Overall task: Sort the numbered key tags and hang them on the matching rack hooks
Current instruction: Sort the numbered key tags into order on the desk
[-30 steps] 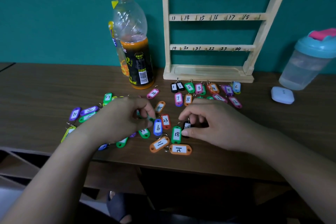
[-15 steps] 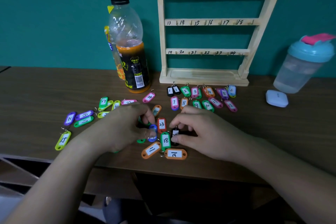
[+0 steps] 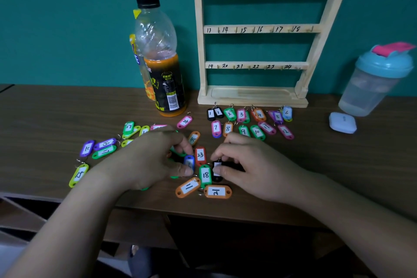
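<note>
right hand: thumb and forefinger closed on a small black plastic key tag with a white label; number not readable. Other fingers curled over it.
left hand: fingers curled, forefinger and thumb pinching a blue plastic key tag by its ends. A green tag shows partly under the fingers.
between hands: red plastic tag marked 23, just beside the blue one.
below that: green plastic tag marked 18, touching the black tag's left side; two orange plastic tags at the near table edge, one reads 11.
left pile: loose purple, green and yellow tags scattered flat, partly hidden by the left wrist.
sorted rows: tags 1–12 laid in two lines on the dark brown wooden table, just in front of the rack base.
rack: pale wooden hook rack, upright against the teal wall, rails numbered 7–24 in view.
other: clear plastic bottle of orange drink with a black cap left of the rack; translucent shaker cup with a blue lid and a small white rounded case to the right.
</note>
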Demonstrator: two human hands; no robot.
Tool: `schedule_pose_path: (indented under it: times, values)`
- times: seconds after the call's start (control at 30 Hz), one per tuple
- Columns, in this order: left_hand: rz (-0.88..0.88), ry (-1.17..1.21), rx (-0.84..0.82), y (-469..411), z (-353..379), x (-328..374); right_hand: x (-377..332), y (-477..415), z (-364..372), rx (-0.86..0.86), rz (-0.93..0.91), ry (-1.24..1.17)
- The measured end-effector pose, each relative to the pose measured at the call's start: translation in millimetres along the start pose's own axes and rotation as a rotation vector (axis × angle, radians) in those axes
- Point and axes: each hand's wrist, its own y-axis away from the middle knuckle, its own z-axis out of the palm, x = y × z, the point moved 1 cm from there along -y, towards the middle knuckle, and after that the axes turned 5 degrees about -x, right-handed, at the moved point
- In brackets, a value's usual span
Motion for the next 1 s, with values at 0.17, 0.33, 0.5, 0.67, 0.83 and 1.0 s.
schedule_pose_path:
  times: [0.17,0.33,0.5,0.67,0.83,1.0]
  values:
    - [-0.046,0.009,-0.013,-2.7,-0.2,4.8,-0.6,-1.8,1.1,0.003,-0.008,0.015]
    - [-0.073,0.023,-0.022,-2.3,-0.9,6.7,-0.4,-2.5,0.9,0.016,-0.008,-0.006]
    - [-0.066,0.134,-0.005,-1.0,-2.8,8.0,-1.8,-1.7,0.0,0.028,0.008,-0.011]
    - [-0.022,0.201,0.201,0.9,-10.9,10.7,-5.7,-2.6,-2.7,0.117,0.018,-0.033]
    - [0.054,0.478,0.293,1.6,-5.3,31.3,-8.7,-9.1,-5.3,0.211,0.068,-0.254]
    - [0.119,0.534,0.289,-3.2,5.5,41.5,-8.2,-12.3,-8.7,0.144,0.115,-0.561]
